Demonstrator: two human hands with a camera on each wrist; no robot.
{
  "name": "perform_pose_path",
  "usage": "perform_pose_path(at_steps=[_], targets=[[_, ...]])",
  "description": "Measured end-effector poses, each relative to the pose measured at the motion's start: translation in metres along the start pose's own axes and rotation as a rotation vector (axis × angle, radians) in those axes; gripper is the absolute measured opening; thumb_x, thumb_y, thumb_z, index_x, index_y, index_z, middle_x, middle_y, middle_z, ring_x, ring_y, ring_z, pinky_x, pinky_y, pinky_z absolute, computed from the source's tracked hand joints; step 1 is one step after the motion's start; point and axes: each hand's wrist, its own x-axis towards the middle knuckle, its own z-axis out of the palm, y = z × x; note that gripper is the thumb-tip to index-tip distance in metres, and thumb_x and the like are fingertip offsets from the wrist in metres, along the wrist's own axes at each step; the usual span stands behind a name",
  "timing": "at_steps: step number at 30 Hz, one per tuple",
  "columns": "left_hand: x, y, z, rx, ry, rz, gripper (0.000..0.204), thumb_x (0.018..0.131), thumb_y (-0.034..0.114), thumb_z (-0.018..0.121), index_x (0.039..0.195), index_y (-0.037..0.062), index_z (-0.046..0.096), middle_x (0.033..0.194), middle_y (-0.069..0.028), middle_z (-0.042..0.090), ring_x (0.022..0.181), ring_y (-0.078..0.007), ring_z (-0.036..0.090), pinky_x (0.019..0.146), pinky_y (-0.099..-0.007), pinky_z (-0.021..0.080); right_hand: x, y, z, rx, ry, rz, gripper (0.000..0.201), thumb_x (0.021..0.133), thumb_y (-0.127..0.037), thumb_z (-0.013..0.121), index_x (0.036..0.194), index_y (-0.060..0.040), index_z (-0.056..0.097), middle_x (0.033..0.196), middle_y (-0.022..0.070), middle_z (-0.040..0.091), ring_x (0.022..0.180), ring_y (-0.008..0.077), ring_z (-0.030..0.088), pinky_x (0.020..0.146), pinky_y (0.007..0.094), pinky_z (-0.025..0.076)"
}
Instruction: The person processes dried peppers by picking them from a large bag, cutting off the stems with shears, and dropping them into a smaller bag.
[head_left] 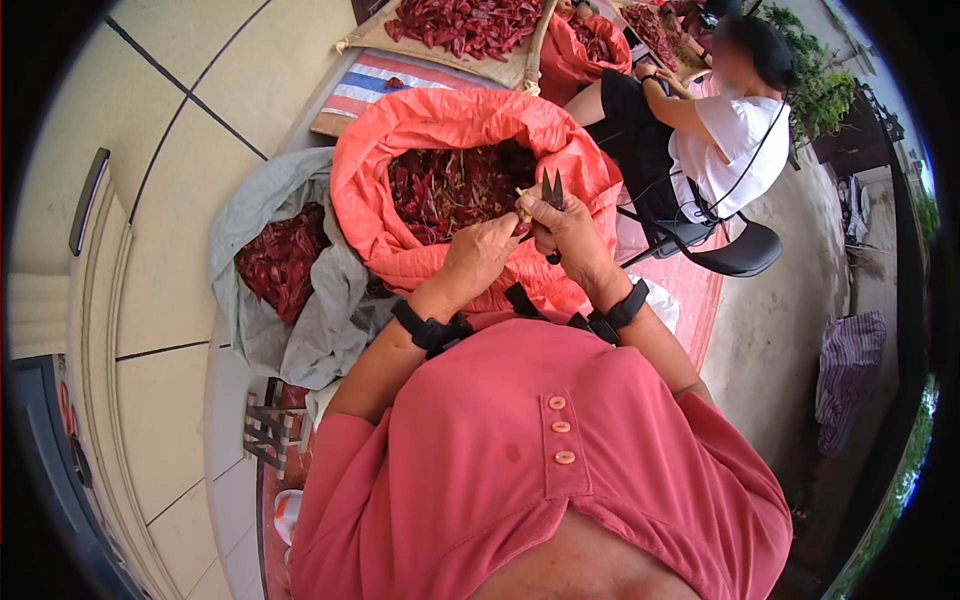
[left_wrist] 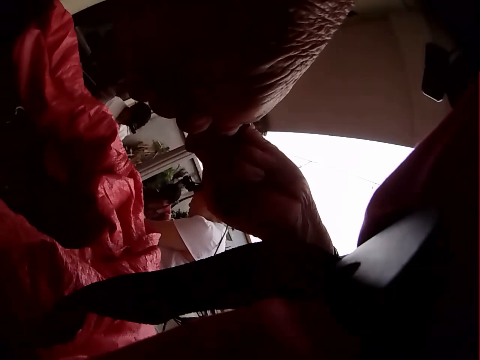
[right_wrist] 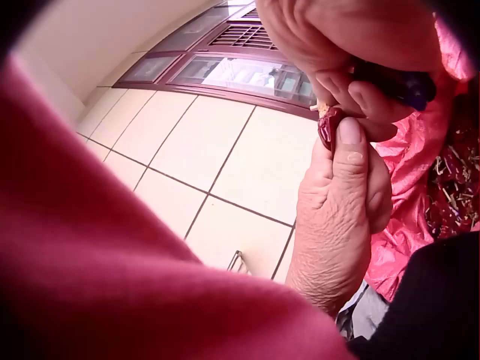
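Between the thumb and fingers of my left hand (right_wrist: 337, 199), a dried red chili pepper (right_wrist: 328, 129) is pinched, its pale stem pointing up in the right wrist view. My right hand (head_left: 575, 235) grips a pair of scissors (head_left: 552, 190), dark blades pointing away from me and slightly parted. Its thumb and fingertips are right at the stem end of the chili. Both hands meet over the near right rim of an open red woven sack (head_left: 375, 150) holding dried chilies and stem bits (head_left: 440, 190). The left wrist view is dark, with the hands close together.
A grey sack (head_left: 265, 185) of dried chilies stands at the left. Beyond the red sack are a woven tray (head_left: 410, 45) heaped with chilies and another red sack (head_left: 560, 75). A person in a white top (head_left: 735, 150) sits on a black chair (head_left: 735, 250) at the right.
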Motion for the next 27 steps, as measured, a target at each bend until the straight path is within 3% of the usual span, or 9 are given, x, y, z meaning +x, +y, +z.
perform_pose_path(at_steps=[12, 15, 19, 24, 27], targets=[[-0.001, 0.016, 0.011, 0.057, -0.026, 0.086, 0.013, 0.087, 0.012, 0.059, 0.096, 0.0042, 0.053, 0.079, -0.0137, 0.061, 0.074, -0.0314, 0.063, 0.062, -0.0393, 0.052, -0.001, 0.014, -0.047, 0.632, -0.121, 0.456, 0.01, 0.095, -0.017, 0.058, 0.094, -0.0074, 0.058, 0.074, -0.002, 0.057, 0.046, 0.0037, 0.036, 0.042, 0.0194, 0.031], [-0.013, 0.011, 0.014, 0.133, 0.015, -0.045, 0.021, 0.087, 0.015, 0.06, 0.104, 0.0037, 0.054, 0.088, -0.0155, 0.062, 0.082, -0.0321, 0.062, 0.07, -0.0404, 0.051, -0.022, 0.0, -0.052, 0.231, 0.104, 0.109, 0.008, 0.095, -0.016, 0.059, 0.095, -0.0077, 0.057, 0.075, -0.0014, 0.058, 0.047, 0.0039, 0.041, 0.042, 0.0182, 0.032], [-0.057, 0.001, -0.03, 0.268, 0.194, -0.313, 0.037, 0.083, 0.011, 0.057, 0.119, 0.0046, 0.051, 0.099, -0.0165, 0.059, 0.096, -0.035, 0.055, 0.084, -0.0441, 0.044, -0.052, -0.006, -0.107, -0.204, 0.443, -0.212, 0.004, 0.092, -0.011, 0.062, 0.093, -0.0092, 0.058, 0.076, -0.002, 0.06, 0.057, 0.0035, 0.051, 0.045, 0.0187, 0.036], [-0.15, -0.068, -0.082, 0.606, 0.191, -0.652, 0.052, 0.08, 0.009, 0.058, 0.131, 0.0087, 0.048, 0.11, -0.0147, 0.057, 0.106, -0.0342, 0.052, 0.091, -0.047, 0.04, -0.082, 0.066, -0.198, -0.28, 0.718, -0.231, 0.005, 0.088, -0.003, 0.06, 0.092, -0.0045, 0.06, 0.078, -0.0009, 0.058, 0.067, 0.0073, 0.052, 0.062, 0.022, 0.043], [-0.177, -0.112, -0.116, 0.718, 0.156, -0.785, 0.056, 0.08, 0.011, 0.063, 0.133, 0.0122, 0.047, 0.114, -0.0137, 0.058, 0.109, -0.0333, 0.052, 0.092, -0.0477, 0.04, -0.089, 0.121, -0.239, -0.369, 0.791, -0.077, 0.008, 0.086, 0.0, 0.056, 0.092, -0.0041, 0.059, 0.078, 0.0006, 0.058, 0.067, 0.0079, 0.052, 0.063, 0.0221, 0.044]])
